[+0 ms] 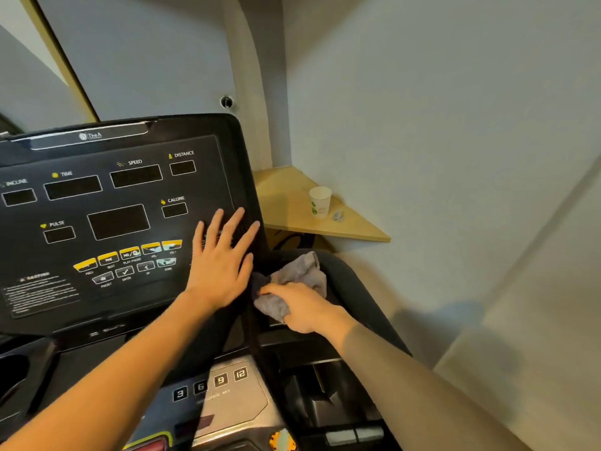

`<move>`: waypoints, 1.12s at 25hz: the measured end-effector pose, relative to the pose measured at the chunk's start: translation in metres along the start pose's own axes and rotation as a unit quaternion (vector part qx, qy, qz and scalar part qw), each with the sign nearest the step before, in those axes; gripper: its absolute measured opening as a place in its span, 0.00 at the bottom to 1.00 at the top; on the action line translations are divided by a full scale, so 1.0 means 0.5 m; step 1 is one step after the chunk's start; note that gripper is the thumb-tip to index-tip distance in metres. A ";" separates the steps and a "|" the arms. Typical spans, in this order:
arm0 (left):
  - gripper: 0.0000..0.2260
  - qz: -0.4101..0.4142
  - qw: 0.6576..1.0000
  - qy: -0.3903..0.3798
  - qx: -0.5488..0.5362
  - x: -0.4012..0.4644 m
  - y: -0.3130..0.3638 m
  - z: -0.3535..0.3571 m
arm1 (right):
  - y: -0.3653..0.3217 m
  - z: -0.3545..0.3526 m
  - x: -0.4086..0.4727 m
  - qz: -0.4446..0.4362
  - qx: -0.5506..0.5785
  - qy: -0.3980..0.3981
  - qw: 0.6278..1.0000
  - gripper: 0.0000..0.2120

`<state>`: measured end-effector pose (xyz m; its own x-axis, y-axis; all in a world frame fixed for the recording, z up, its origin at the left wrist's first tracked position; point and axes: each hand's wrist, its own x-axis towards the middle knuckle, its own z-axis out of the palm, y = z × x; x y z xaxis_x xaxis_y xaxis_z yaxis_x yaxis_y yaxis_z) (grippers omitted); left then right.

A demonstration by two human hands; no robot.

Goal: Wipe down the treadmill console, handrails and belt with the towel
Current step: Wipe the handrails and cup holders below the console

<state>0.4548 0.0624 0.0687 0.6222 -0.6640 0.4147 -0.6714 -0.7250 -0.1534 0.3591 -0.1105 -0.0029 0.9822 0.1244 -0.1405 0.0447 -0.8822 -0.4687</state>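
The black treadmill console (113, 203) fills the left half of the view, with dark displays and yellow buttons. My left hand (222, 258) lies flat on its right edge, fingers spread, holding nothing. My right hand (300, 309) grips a crumpled grey towel (300, 273) and presses it on the black surface just right of the console, at the base of the right handrail (354, 288). A lower panel (227, 395) with number buttons shows below my arms. The belt is out of view.
A wooden corner shelf (292, 203) behind the console holds a white paper cup (320, 201) and a small crumpled scrap (338, 216). Pale walls close in at the right and back. A black cup holder (13, 375) sits at the lower left.
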 end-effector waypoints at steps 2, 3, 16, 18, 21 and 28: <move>0.27 0.048 0.998 0.018 0.040 0.056 -0.026 0.001 | -0.008 -0.025 -0.031 -0.022 -0.032 -0.044 0.998 0.32; 0.27 0.068 0.996 0.026 0.051 0.080 -0.036 -0.001 | -0.016 -0.039 -0.044 -0.024 -0.061 -0.066 0.996 0.29; 0.27 0.151 0.980 0.074 0.106 0.141 -0.086 0.002 | 0.102 -0.029 -0.067 0.026 -0.263 0.086 0.961 0.24; 0.27 0.156 0.980 0.079 0.099 0.142 -0.088 0.005 | 0.078 -0.025 -0.006 0.017 -0.314 0.054 0.948 0.19; 0.26 0.160 0.979 0.087 0.089 0.142 -0.086 0.008 | 0.034 -0.034 0.033 0.043 -0.349 -0.053 0.935 0.13; 0.26 0.160 0.979 0.094 0.084 0.142 -0.087 0.007 | -0.031 -0.046 0.111 0.246 -0.253 -0.189 0.916 0.20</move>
<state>0.5299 0.0461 0.1019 0.2948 -0.8286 0.4759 -0.7344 -0.5151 -0.4420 0.4173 -0.1006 0.0165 0.7770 -0.2815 -0.5631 -0.2143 -0.9593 0.1838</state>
